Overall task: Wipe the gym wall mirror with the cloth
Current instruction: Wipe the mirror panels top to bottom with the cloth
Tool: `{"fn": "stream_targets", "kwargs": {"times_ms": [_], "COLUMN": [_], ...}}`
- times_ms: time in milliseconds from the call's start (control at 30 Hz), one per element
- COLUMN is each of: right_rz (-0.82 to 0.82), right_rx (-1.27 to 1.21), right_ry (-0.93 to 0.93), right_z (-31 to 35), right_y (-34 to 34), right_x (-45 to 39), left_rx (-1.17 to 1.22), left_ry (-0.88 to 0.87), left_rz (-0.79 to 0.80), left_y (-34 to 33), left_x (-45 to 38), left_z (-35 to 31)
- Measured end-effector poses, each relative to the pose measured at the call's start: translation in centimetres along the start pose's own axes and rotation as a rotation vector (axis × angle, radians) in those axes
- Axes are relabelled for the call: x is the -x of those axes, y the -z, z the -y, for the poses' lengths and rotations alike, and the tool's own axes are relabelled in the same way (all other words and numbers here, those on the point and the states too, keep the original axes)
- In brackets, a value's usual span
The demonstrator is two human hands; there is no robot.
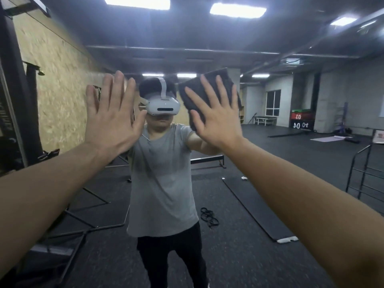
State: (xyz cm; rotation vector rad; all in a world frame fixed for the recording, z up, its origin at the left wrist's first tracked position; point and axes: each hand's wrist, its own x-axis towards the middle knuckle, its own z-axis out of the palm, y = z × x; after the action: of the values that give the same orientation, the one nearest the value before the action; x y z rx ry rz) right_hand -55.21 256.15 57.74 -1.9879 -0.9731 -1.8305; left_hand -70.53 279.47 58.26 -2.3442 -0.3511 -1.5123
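The gym wall mirror [291, 100] fills almost the whole view and reflects the room and a person in a grey shirt. My right hand [216, 119] presses a folded dark grey cloth [194, 89] flat against the glass at head height, fingers straight and spread. The cloth shows above and left of the fingers. My left hand [113, 115] is held up flat beside it, fingers straight, palm at the mirror surface; whether it touches the glass I cannot tell. Both arms are stretched forward.
The mirror's left edge meets a dark frame and gym rack [12, 100]. The reflection shows a black rubber floor with a mat [257, 208], resistance bands [208, 217], a low metal bar, a rack at right [361, 177] and chipboard wall panels.
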Motion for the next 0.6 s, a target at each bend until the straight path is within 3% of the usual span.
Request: {"fn": "stream_targets", "kwargs": {"times_ms": [200, 433, 500, 600], "right_rz": [0.039, -0.036, -0.035, -0.022], "right_rx": [-0.003, -0.112, -0.113, -0.106], "right_ry": [-0.262, -0.68, -0.65, -0.461], "right_z": [-7.1, -1.3, 1.0, 5.0], "right_y": [0.9, 0.1, -0.3, -0.8], "right_x": [3.5, 1.9, 1.4, 0.5], "left_rx": [0.009, 0.034, 0.041, 0.05], "left_ry": [0.015, 0.032, 0.033, 0.028], "left_rz": [0.011, 0.062, 0.062, 0.065], "left_y": [-0.1, 0.2, 0.2, 0.0], "left_x": [-0.1, -0.1, -0.2, -0.2], "left_z": [-0.4, -0.8, -0.7, -0.7]}}
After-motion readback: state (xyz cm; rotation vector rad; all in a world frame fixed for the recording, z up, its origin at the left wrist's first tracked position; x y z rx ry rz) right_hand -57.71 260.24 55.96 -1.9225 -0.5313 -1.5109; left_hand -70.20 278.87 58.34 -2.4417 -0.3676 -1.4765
